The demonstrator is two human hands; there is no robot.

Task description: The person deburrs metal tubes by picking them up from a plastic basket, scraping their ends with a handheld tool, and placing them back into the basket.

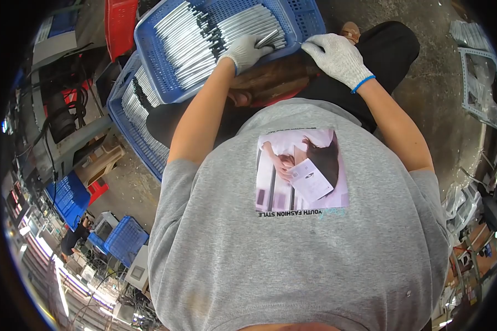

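My left hand (246, 53), in a white knitted glove, is over the front edge of a blue plastic basket (176, 95). Its fingers are closed on a short, shiny metal rod (268, 38). Rows of similar metal rods (185, 47) with dark ends fill the basket. My right hand (337, 58), gloved with a blue cuff, is beside the basket's right corner. Thumb and forefinger are pinched together there, with a tiny dark tip at them that is too small to name.
A second blue basket (115, 105) of rods sits lower left, partly under the first. A red bin (120, 27) and machinery with cables (66, 113) stand at left. At right is a light-coloured crate (480, 83) with clear plastic inside. My legs (389, 52) flank the basket.
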